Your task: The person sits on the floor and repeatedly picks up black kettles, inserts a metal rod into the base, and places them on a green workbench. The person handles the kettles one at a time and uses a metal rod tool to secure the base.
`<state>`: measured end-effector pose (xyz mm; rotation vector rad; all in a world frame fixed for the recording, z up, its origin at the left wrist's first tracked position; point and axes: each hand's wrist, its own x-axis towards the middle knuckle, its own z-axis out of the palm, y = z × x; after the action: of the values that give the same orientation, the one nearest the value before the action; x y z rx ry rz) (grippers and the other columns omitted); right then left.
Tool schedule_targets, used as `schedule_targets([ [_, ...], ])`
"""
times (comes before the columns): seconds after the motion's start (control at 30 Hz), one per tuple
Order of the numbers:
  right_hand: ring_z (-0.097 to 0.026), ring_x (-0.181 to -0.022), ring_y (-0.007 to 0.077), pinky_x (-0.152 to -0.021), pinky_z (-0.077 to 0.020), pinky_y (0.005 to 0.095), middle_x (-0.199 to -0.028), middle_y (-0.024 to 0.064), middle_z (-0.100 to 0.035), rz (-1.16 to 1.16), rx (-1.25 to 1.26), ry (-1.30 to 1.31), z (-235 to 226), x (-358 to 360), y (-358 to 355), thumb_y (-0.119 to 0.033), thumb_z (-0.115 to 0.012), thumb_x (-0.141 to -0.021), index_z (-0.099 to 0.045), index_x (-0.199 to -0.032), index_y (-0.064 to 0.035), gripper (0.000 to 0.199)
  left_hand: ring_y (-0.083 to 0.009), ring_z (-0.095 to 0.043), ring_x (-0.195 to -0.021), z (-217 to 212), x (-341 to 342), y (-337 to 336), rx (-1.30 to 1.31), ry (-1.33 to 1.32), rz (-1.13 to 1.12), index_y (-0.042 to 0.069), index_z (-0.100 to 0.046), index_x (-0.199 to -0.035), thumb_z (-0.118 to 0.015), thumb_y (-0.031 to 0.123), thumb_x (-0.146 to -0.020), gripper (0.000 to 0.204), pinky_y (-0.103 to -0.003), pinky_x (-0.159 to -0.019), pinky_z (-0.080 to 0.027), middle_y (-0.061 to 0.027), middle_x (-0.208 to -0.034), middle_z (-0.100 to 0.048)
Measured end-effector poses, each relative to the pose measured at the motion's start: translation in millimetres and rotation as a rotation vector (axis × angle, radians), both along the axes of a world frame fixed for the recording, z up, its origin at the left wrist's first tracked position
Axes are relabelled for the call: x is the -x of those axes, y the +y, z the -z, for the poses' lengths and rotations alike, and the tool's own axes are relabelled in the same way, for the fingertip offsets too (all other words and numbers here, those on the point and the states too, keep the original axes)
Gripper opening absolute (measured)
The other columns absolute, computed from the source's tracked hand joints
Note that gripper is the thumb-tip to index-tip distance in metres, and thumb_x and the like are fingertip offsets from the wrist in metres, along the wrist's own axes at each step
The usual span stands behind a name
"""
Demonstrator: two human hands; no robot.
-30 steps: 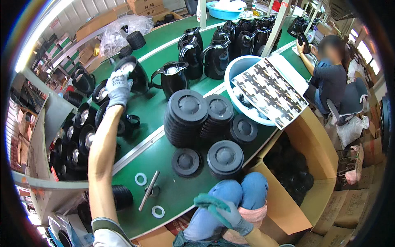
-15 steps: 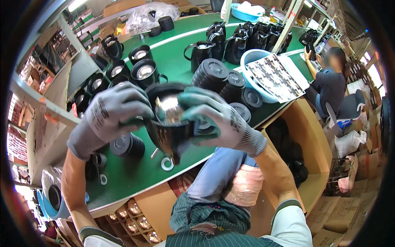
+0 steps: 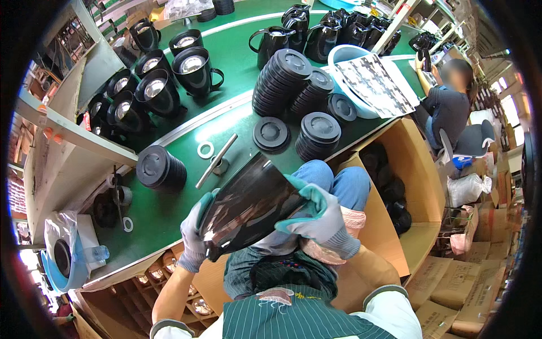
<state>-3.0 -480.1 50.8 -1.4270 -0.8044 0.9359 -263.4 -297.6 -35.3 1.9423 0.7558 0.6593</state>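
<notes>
I hold a glossy black kettle body [image 3: 248,206] tilted over my lap, between both gloved hands. My left hand [image 3: 195,234] grips its lower left end. My right hand [image 3: 316,217] clasps its right side, fingers wrapped over the wall. Just beyond the kettle, on the green table [image 3: 164,212], lie a metal rod [image 3: 217,160] and a white ring [image 3: 205,150]. Stacks of black round lids [image 3: 282,82] stand further back, and one stack [image 3: 161,168] stands to the left.
Several black kettle bodies [image 3: 158,93] with shiny insides crowd the far left. A pale blue basin [image 3: 361,79] holds patterned sheets. An open cardboard box [image 3: 395,186] is at my right. Another person [image 3: 446,107] sits at the far right.
The kettle body has come down from in front of my face to my lap and turned on its side. Both hands stayed on it.
</notes>
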Motion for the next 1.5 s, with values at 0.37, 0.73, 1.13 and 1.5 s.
schedule_targets([
  [0.37,-0.067,-0.093,0.0110,-0.088,-0.0544,0.0281,-0.105,0.0040,-0.075,-0.073,0.134,0.150,84.2,-70.5,131.5,-0.034,-0.072,-0.097,-0.072,-0.123,-0.0046,0.038,-0.0302,-0.049,-0.143,104.3,23.8,28.6,0.925,-0.324,0.242,0.006,-0.038,-0.156,-0.051,0.038,-0.106,0.061,-0.046,-0.123,-0.038,-0.0170,-0.157,-0.047],
  [0.73,-0.033,-0.150,0.0433,-0.119,-0.0328,0.0590,-0.163,0.0274,-0.029,0.208,0.856,-0.812,136.7,-68.4,214.8,-0.055,-0.087,-0.072,-0.021,-0.165,-0.0125,0.121,-0.0273,-0.048,-0.144,170.9,44.3,6.6,0.651,0.007,0.173,0.011,-0.041,-0.156,-0.065,0.029,-0.103,0.062,-0.045,-0.124,-0.038,-0.0120,-0.158,-0.047],
  [1.13,-0.049,-0.140,0.0331,-0.118,-0.0395,0.0425,-0.150,0.0200,-0.049,-0.274,-0.136,-0.249,19.5,-28.1,43.8,-0.039,-0.099,-0.062,-0.041,-0.155,-0.0014,0.115,-0.0299,-0.052,-0.140,141.5,24.4,45.9,0.459,0.027,0.575,0.000,-0.040,-0.156,-0.073,0.016,-0.095,0.071,-0.042,-0.120,-0.042,-0.0158,-0.155,-0.051],
  [1.5,-0.043,-0.145,0.0329,-0.120,-0.0367,0.0430,-0.158,0.0194,-0.039,-0.139,-0.355,-0.335,15.7,-35.5,-19.8,-0.048,-0.102,-0.055,-0.035,-0.158,0.0015,0.132,-0.0290,-0.058,-0.134,62.4,-9.3,41.7,0.512,0.113,0.584,0.004,-0.050,-0.150,-0.067,0.020,-0.101,0.055,-0.044,-0.117,-0.046,-0.0155,-0.149,-0.058],
])
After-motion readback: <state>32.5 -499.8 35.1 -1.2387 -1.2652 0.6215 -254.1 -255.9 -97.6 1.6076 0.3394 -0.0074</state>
